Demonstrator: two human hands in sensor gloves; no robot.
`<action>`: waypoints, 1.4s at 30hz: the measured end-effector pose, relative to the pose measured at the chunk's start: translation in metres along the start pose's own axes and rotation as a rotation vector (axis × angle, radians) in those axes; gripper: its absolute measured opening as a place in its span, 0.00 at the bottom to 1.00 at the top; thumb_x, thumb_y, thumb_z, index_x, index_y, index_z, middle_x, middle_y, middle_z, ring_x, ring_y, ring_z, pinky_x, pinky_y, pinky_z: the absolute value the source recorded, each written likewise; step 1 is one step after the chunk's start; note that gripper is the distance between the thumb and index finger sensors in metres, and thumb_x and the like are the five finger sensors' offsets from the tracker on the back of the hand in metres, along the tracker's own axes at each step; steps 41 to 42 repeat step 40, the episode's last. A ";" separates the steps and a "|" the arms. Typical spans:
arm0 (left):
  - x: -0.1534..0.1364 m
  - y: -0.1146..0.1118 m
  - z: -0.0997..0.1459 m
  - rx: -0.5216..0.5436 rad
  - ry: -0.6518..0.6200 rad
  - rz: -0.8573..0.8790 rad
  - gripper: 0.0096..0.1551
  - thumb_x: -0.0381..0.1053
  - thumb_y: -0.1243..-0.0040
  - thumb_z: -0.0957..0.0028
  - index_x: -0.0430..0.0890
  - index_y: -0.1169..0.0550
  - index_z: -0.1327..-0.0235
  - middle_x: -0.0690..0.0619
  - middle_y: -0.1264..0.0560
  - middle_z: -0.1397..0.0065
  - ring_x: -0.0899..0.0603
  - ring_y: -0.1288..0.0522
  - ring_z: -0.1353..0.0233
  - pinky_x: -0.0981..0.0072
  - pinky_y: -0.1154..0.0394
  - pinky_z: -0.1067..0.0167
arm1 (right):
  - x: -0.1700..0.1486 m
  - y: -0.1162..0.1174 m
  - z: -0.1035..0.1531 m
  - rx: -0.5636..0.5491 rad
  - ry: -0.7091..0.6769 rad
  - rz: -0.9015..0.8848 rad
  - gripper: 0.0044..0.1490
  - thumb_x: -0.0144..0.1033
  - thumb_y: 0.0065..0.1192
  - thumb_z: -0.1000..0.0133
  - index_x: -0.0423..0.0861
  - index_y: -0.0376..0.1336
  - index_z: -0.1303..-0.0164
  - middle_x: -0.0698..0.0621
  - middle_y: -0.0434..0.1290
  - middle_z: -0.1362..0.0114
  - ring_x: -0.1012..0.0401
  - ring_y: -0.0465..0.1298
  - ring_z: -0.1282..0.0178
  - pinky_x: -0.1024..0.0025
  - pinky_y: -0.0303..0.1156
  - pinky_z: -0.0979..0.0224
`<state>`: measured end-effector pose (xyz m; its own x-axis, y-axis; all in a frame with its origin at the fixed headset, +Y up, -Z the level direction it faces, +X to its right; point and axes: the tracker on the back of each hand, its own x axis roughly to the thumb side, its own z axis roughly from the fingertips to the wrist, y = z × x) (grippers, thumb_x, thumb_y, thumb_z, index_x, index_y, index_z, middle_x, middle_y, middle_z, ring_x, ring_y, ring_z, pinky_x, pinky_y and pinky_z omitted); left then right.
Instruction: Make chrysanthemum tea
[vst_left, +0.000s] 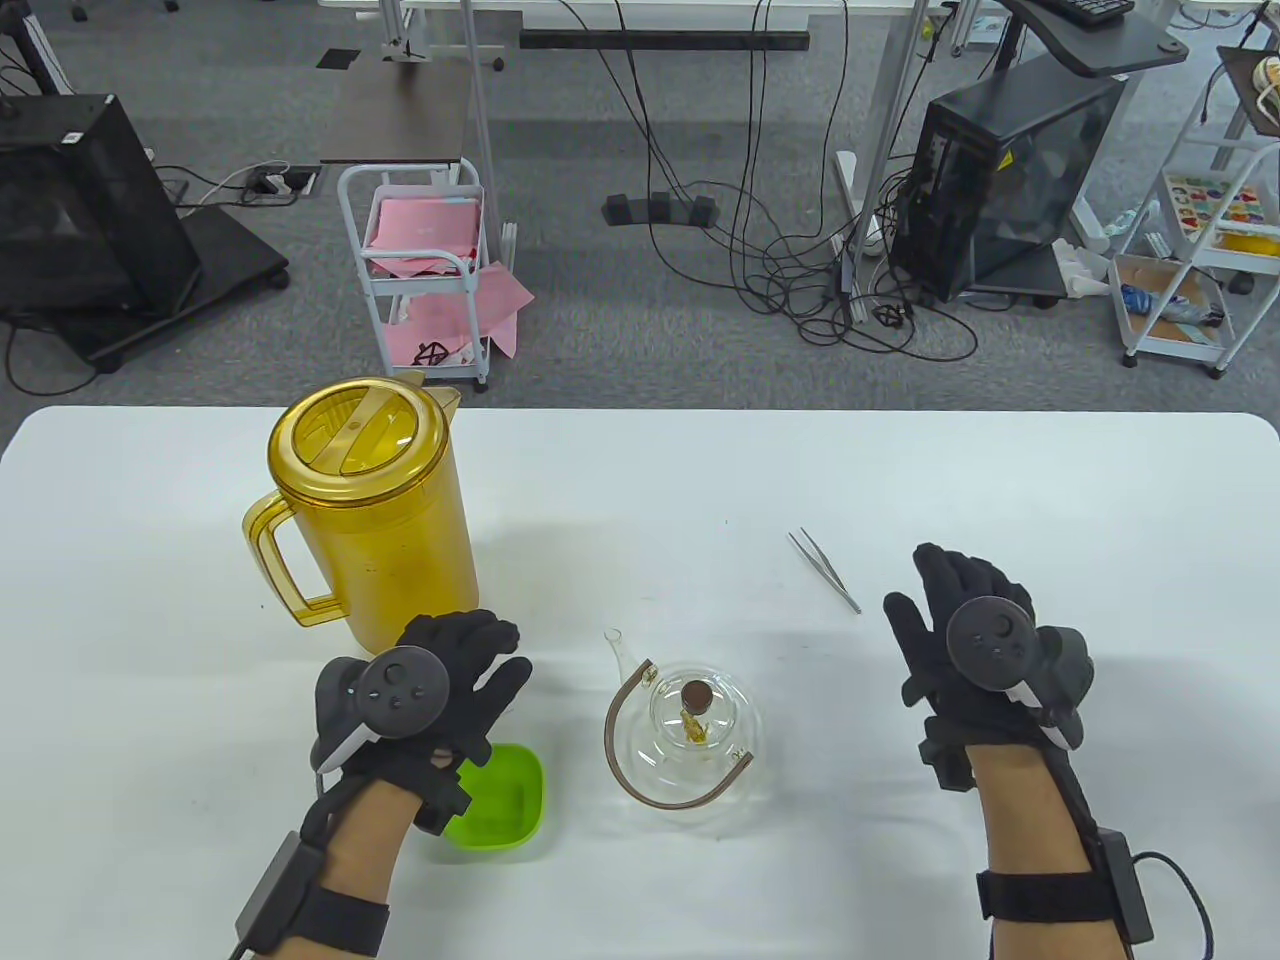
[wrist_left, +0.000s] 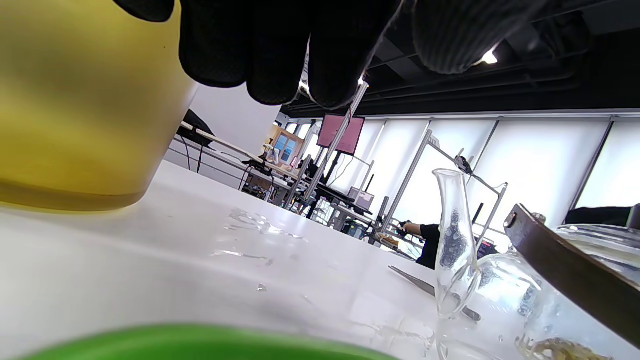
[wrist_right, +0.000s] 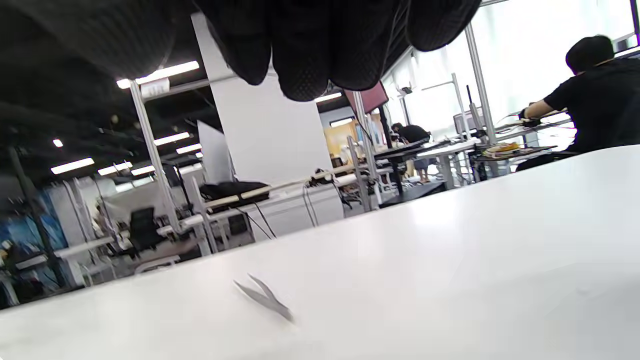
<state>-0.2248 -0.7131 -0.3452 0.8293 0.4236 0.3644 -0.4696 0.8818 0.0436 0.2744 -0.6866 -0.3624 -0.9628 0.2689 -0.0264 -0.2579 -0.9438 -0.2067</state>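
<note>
Grey carpet floor (vst_left: 640, 330) beyond the white table (vst_left: 700, 480), strewn with black cables (vst_left: 800, 290) and a power strip (vst_left: 660, 208). Far left, a black cabinet on a wheeled base (vst_left: 90, 220); nearer the table, a white trolley (vst_left: 425, 270) stacked with pink sheets (vst_left: 425, 225). Far right, a dark computer tower (vst_left: 1010, 180) beside metal desk legs, then a white shelf cart (vst_left: 1190, 270). Seen low from the wrist views: dark ceiling with strip lights (wrist_right: 157, 74), a white pillar (wrist_right: 270, 135), bright blinded windows (wrist_left: 540, 165), a seated person in black (wrist_right: 595, 105) at a far desk.
</note>
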 end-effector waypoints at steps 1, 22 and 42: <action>0.000 0.000 0.000 -0.001 0.001 -0.002 0.34 0.68 0.44 0.40 0.49 0.23 0.28 0.43 0.26 0.20 0.30 0.33 0.22 0.28 0.47 0.24 | -0.004 0.009 0.002 0.028 0.014 0.004 0.44 0.64 0.54 0.39 0.53 0.56 0.15 0.50 0.60 0.16 0.45 0.62 0.13 0.35 0.54 0.19; 0.002 -0.005 0.000 -0.021 0.008 -0.008 0.35 0.68 0.44 0.40 0.49 0.24 0.27 0.44 0.27 0.18 0.30 0.34 0.20 0.29 0.48 0.23 | 0.033 0.058 0.011 0.188 -0.135 -0.004 0.43 0.63 0.54 0.39 0.52 0.58 0.17 0.49 0.64 0.18 0.44 0.65 0.16 0.35 0.57 0.21; 0.008 -0.010 -0.001 -0.027 -0.009 -0.004 0.35 0.68 0.43 0.40 0.49 0.23 0.28 0.43 0.26 0.19 0.29 0.34 0.21 0.29 0.48 0.24 | 0.031 0.050 0.014 0.160 -0.142 -0.018 0.42 0.63 0.54 0.39 0.52 0.59 0.17 0.49 0.64 0.18 0.44 0.65 0.16 0.35 0.57 0.21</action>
